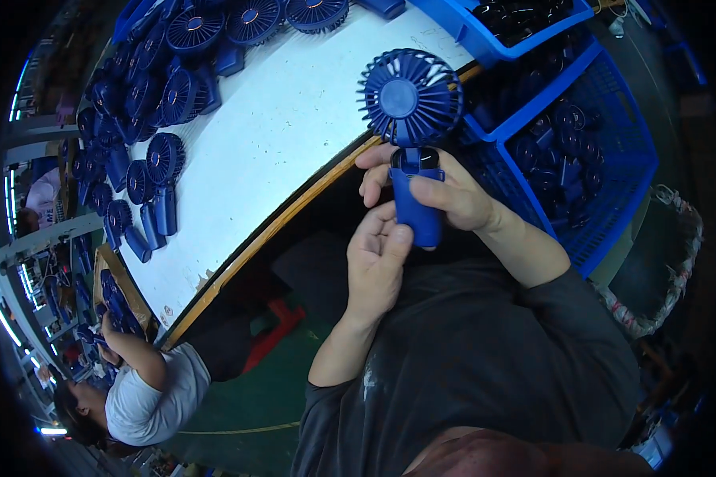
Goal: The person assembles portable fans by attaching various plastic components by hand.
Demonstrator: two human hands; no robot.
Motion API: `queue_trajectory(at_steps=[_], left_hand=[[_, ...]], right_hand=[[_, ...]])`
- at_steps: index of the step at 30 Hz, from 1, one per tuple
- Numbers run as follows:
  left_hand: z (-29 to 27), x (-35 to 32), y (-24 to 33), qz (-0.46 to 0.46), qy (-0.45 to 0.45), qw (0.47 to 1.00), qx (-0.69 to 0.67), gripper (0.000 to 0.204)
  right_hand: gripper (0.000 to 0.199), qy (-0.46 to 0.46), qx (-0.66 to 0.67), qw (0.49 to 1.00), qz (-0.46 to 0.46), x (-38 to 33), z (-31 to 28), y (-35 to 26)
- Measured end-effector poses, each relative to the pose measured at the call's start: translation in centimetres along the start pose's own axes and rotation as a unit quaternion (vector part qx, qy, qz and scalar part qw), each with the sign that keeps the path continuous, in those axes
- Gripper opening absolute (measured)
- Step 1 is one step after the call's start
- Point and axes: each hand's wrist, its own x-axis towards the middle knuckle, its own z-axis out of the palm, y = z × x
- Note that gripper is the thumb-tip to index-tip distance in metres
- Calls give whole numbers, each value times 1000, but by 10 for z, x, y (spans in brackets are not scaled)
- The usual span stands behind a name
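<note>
seemingly working on a round-headed blue plastic handheld fan near the flat white tabletop, pinching its lower handle with the left hand, gripping higher with the right hand, likely needing steady two-handed support next.

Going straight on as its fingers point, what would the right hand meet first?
For the right hand, probably the brown wooden edge of the flat white table, though depth is unclear.

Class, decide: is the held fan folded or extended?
Extended: the head stands out beyond the handle, which the left hand and right hand hold.
</note>
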Motion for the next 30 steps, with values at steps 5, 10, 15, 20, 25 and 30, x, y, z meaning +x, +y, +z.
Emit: queue_trajectory(at_steps=[5, 10, 15, 20, 25, 30], left_hand=[[1, -1, -1, -4, -21, 1000, -21, 46], [4, -3, 1, -8, -13, 1000, -11, 45], [-43, 6, 68, 123, -17, 869, 480, 38], [-150, 17, 145, 287, 323, 624, 651, 46], [-217, 30, 183, 215, 353, 515, 751, 54], [-234, 47, 197, 139, 361, 497, 777, 61]], right_hand=[[81, -121, 190, 973, 39, 6, -29, 12], [57, -76, 144, 986, 41, 0, -25, 7], [73, 80, -45, 994, -65, -62, -62, -30], [44, 431, -127, 889, -91, -156, -191, -43], [29, 641, -343, 683, 74, -276, -351, -2], [68, 709, -252, 655, 74, -341, -412, 7]])
